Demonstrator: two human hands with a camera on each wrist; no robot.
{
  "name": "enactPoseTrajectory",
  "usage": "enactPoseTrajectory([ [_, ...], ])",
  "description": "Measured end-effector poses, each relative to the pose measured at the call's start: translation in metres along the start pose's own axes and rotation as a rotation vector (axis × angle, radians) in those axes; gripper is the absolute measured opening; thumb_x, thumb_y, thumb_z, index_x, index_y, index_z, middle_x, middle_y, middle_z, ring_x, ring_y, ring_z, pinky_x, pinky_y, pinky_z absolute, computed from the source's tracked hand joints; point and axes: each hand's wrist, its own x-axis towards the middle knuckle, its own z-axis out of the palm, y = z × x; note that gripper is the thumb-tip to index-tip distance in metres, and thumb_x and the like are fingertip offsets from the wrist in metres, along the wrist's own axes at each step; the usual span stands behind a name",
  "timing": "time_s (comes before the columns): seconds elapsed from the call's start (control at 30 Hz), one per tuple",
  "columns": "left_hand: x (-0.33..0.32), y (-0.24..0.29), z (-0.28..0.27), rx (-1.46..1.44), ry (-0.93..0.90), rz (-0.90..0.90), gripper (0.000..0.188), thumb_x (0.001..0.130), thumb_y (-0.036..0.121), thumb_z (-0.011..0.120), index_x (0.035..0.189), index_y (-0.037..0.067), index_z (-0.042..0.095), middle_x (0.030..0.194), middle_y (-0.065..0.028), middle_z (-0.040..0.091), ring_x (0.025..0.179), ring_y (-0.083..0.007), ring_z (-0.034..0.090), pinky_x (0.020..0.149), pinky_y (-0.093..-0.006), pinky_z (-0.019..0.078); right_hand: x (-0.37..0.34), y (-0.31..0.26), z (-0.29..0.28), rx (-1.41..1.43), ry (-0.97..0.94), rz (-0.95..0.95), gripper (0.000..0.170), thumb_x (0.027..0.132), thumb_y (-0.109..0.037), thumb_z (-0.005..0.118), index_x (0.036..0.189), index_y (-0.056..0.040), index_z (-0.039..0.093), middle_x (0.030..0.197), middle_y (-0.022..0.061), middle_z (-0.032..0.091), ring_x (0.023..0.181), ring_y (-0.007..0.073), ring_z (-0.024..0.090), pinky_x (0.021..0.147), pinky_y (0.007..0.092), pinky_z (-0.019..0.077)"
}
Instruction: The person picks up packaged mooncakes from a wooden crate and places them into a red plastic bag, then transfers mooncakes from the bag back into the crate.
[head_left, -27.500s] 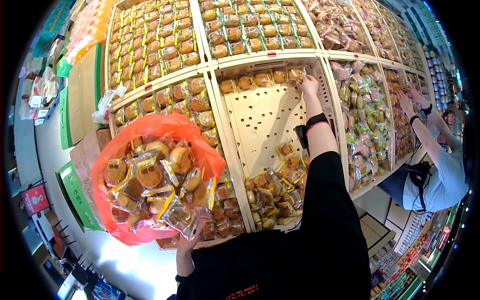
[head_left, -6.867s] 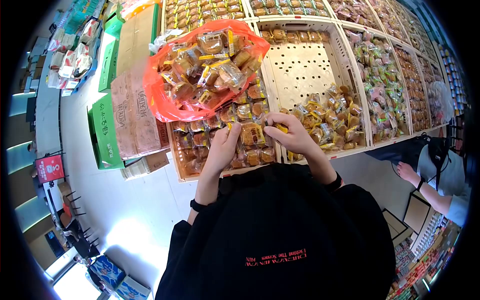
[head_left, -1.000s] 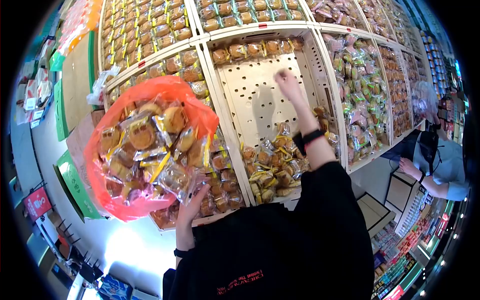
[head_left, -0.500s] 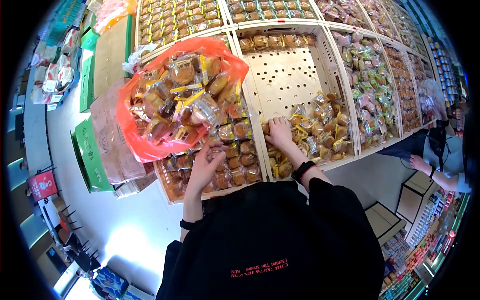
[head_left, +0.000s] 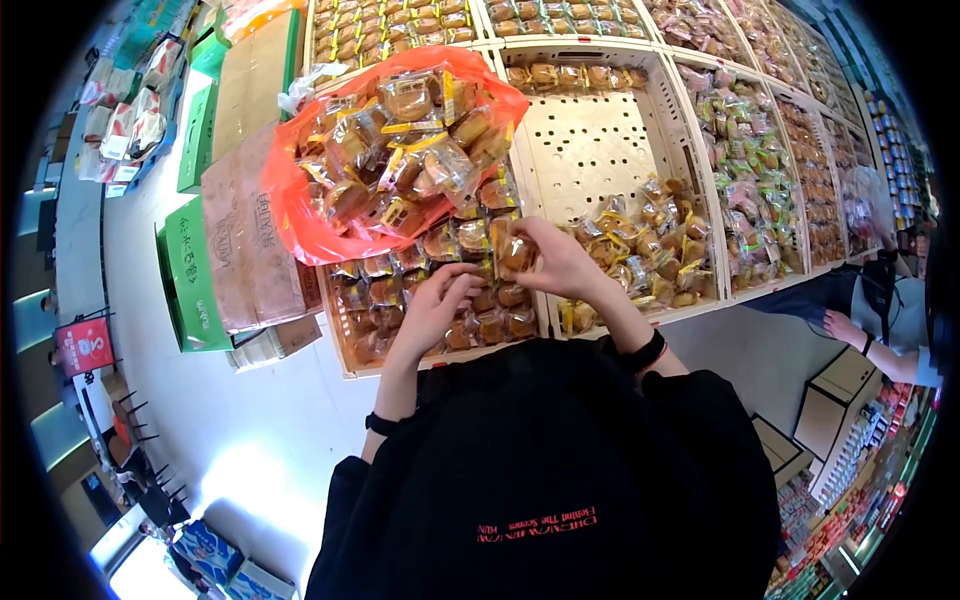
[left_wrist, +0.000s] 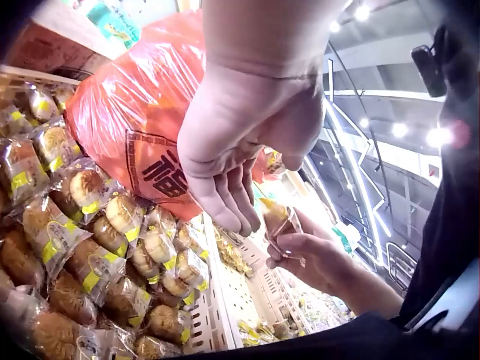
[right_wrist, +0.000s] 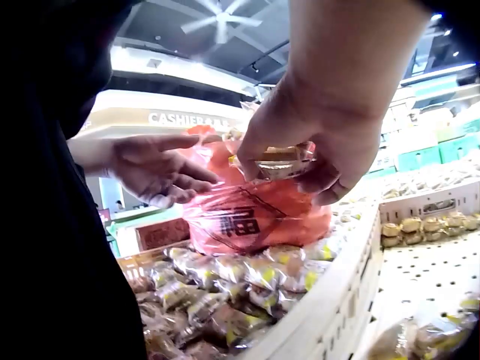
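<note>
In the head view my right hand [head_left: 560, 262] pinches a clear-wrapped mooncake [head_left: 517, 254] between thumb and fingers, above the divider between two crates. My left hand [head_left: 437, 308] is just to its left, fingers relaxed and holding nothing, over rows of wrapped mooncakes [head_left: 383, 292]. The left wrist view has the left hand [left_wrist: 244, 142] with fingers loosely bent, near the held mooncake [left_wrist: 279, 219]. Seen from the right wrist, the mooncake [right_wrist: 281, 161] lies flat in the right hand's grip. Behind both hands, a red plastic bag [head_left: 290, 205] full of wrapped mooncakes sits on the left crate.
The right crate [head_left: 580, 150] has a perforated floor, one row of mooncakes [head_left: 575, 77] along its back wall and a loose pile [head_left: 650, 240] at its front. Cardboard boxes [head_left: 250, 235] stand to the left. Another person [head_left: 880, 330] is at the right, beside more filled crates.
My right hand swung back from over the crate floor to the loose pile, then rose leftward with a mooncake. My left hand left the bag's edge and came close to the right hand.
</note>
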Motion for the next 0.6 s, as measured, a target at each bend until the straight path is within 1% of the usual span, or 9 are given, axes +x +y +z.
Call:
enactPoseTrajectory([
  [0.07,0.006,-0.007,0.004,0.023,0.049,0.031,0.028,0.093,0.022,0.047,0.110,0.000,0.050,0.092,-0.0077,0.062,0.083,-0.0133,0.059,0.071,-0.0249,0.0462,0.003,-0.010,0.007,0.041,-0.063,-0.014,0.053,0.066,-0.019,0.069,0.112,-0.0033,0.047,0.102,0.0171,0.052,0.093,0.0341,0.055,0.079,0.0382,0.0462],
  [0.13,0.008,-0.008,0.004,0.318,0.016,-0.004,0.023,0.093,0.022,0.047,0.101,0.001,0.051,0.076,-0.0041,0.059,0.068,-0.0104,0.054,0.060,-0.0246,0.0436,0.002,-0.018,0.015,0.003,-0.149,-0.020,0.056,0.066,-0.020,0.070,0.113,-0.0039,0.046,0.103,0.0170,0.051,0.093,0.0336,0.055,0.079,0.0384,0.0462],
  [0.17,0.006,-0.010,0.008,0.213,0.056,0.070,0.020,0.093,0.020,0.048,0.092,0.001,0.049,0.066,-0.0011,0.052,0.056,-0.0085,0.046,0.053,-0.0235,0.0386,0.001,-0.015,0.020,0.011,-0.116,-0.045,0.060,0.065,-0.024,0.073,0.115,-0.0045,0.045,0.103,0.0160,0.050,0.093,0.0344,0.054,0.079,0.0383,0.0460],
  [0.3,0.002,-0.007,0.001,0.104,0.049,0.057,0.018,0.092,0.018,0.050,0.091,0.001,0.048,0.069,-0.0036,0.057,0.060,-0.0086,0.053,0.056,-0.0210,0.0420,0.000,-0.022,0.013,0.082,-0.109,-0.156,0.059,0.070,-0.025,0.073,0.118,-0.0045,0.044,0.107,0.0132,0.050,0.088,0.0282,0.058,0.074,0.0360,0.0484],
  [0.37,-0.002,0.002,0.003,-0.056,0.101,0.080,0.016,0.092,0.017,0.050,0.091,0.001,0.047,0.072,-0.0073,0.062,0.065,-0.0109,0.060,0.058,-0.0214,0.0464,-0.005,-0.026,0.010,0.580,-0.096,0.155,0.047,0.079,-0.018,0.067,0.118,-0.0021,0.046,0.107,0.0107,0.055,0.099,0.0181,0.055,0.080,0.0339,0.0478],
  [0.4,-0.002,0.003,0.004,-0.055,0.101,0.080,0.016,0.092,0.017,0.050,0.091,0.001,0.047,0.072,-0.0073,0.062,0.065,-0.0109,0.060,0.058,-0.0214,0.0464,-0.006,-0.020,0.011,0.580,-0.096,0.155,0.047,0.079,-0.018,0.067,0.118,-0.0021,0.046,0.107,0.0107,0.055,0.099,0.0181,0.055,0.080,0.0339,0.0478],
  [0.47,-0.002,0.004,0.004,-0.055,0.152,0.195,0.016,0.093,0.017,0.049,0.092,0.001,0.045,0.075,-0.0107,0.064,0.070,-0.0142,0.063,0.060,-0.0236,0.0500,-0.005,-0.003,0.015,0.970,-0.109,0.405,0.037,0.085,-0.014,0.060,0.117,-0.0001,0.047,0.101,0.0104,0.060,0.091,0.0134,0.059,0.077,0.0303,0.0505],
  [0.5,-0.002,0.004,0.004,-0.054,0.151,0.195,0.016,0.093,0.017,0.049,0.092,0.001,0.045,0.075,-0.0107,0.064,0.070,-0.0142,0.063,0.060,-0.0236,0.0500,-0.004,-0.003,0.015,0.939,-0.118,0.403,0.029,0.089,-0.013,0.055,0.113,0.0021,0.049,0.088,0.0100,0.063,0.078,0.0132,0.062,0.070,0.0272,0.0517],
  [0.6,-0.001,0.001,0.003,-0.005,0.130,0.166,0.016,0.093,0.016,0.048,0.090,0.000,0.044,0.077,-0.0111,0.064,0.067,-0.0138,0.063,0.057,-0.0241,0.0500,-0.006,-0.007,0.008,0.867,-0.260,0.473,0.018,0.089,-0.014,0.055,0.099,0.0003,0.051,0.082,0.0078,0.061,0.076,0.0124,0.061,0.068,0.0270,0.0521],
])
